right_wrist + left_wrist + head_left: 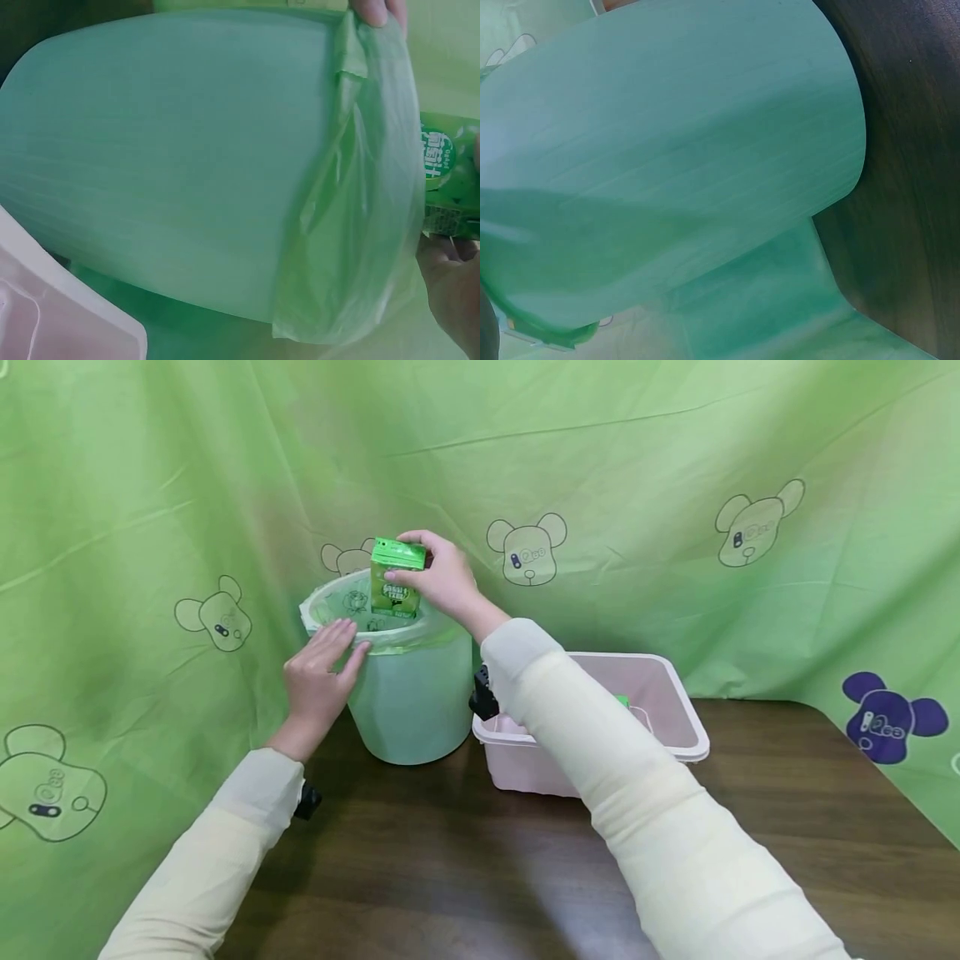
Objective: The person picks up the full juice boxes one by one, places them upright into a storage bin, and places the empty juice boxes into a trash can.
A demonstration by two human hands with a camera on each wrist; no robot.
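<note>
A green juice box (395,589) is held upright by my right hand (444,578), thumb on its front face and fingers behind. Its lower end dips just inside the mouth of a pale green trash bin (408,702). A thin green bag (330,202) lines the bin and folds down over the rim. My left hand (318,672) rests on the near left of that rim, fingers fairly straight and fingertips at the edge. In the right wrist view, the box stands beyond the rim with my right hand below it. The left wrist view shows mostly the bin's side.
To the right of the bin stands a pale pink plastic tub (525,768), partly covered by my right sleeve, with something small and green inside. Both rest on a dark wooden table (420,860). A green curtain (637,460) printed with bear heads hangs behind and at the sides.
</note>
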